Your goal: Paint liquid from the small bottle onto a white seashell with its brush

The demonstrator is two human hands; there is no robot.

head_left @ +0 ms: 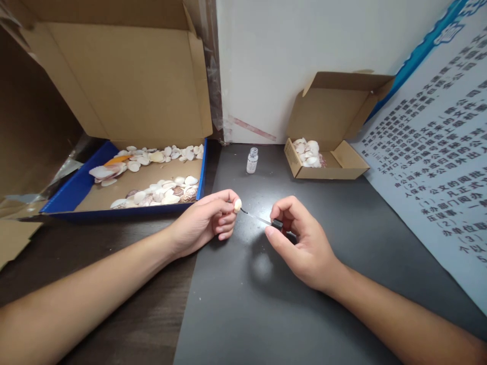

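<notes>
Between thumb and fingers, my left hand (213, 215) pinches a small cream seashell (238, 205). My right hand (300, 243) grips the black cap of a thin brush applicator (277, 223). The applicator's clear stem slants left, and its dark tip is at the shell's right side; whether it touches I cannot tell. Both hands are held above the dark grey mat (228, 314). Beyond them a small glass bottle (251, 161) with a white label stands upright and uncapped.
At the left, an open blue box (61, 200) holds rows of shells (160, 195). A small open cardboard box (327, 174) at the back right contains white shells (310, 152). A printed sheet (437, 167) leans along the right; a white panel (258, 71) rises behind.
</notes>
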